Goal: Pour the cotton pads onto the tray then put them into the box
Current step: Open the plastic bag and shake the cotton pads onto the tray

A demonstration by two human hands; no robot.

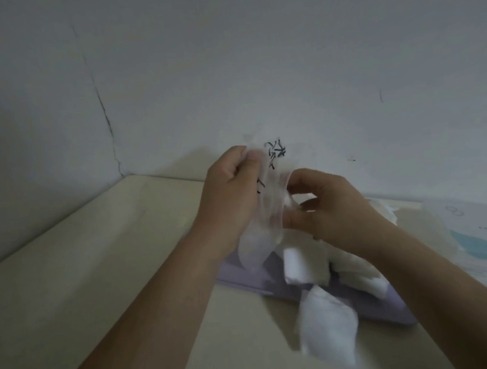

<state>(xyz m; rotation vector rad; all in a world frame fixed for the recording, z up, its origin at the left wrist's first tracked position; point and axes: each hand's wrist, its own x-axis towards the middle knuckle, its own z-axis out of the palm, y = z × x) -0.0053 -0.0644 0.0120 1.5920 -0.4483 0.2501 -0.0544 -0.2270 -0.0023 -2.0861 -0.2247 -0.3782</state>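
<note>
A clear plastic bag (pixel 269 199) with black print hangs upside down between both hands, above a lilac tray (pixel 245 276). My left hand (pixel 228 197) grips the bag's upper end. My right hand (pixel 327 206) pinches its side lower down. White cotton pads (pixel 300 265) lie heaped on the tray under my right hand. One blurred pad (pixel 324 325) overlaps the tray's near edge, and I cannot tell whether it is falling or resting. A white box (pixel 485 238) with a teal mark lies to the right, partly hidden by my right forearm.
The tray sits on a cream tabletop (pixel 81 274) that runs into a corner of grey-white walls (pixel 225 67). The left wall has a dark crack. More white pads or packaging (pixel 387 212) show behind my right wrist.
</note>
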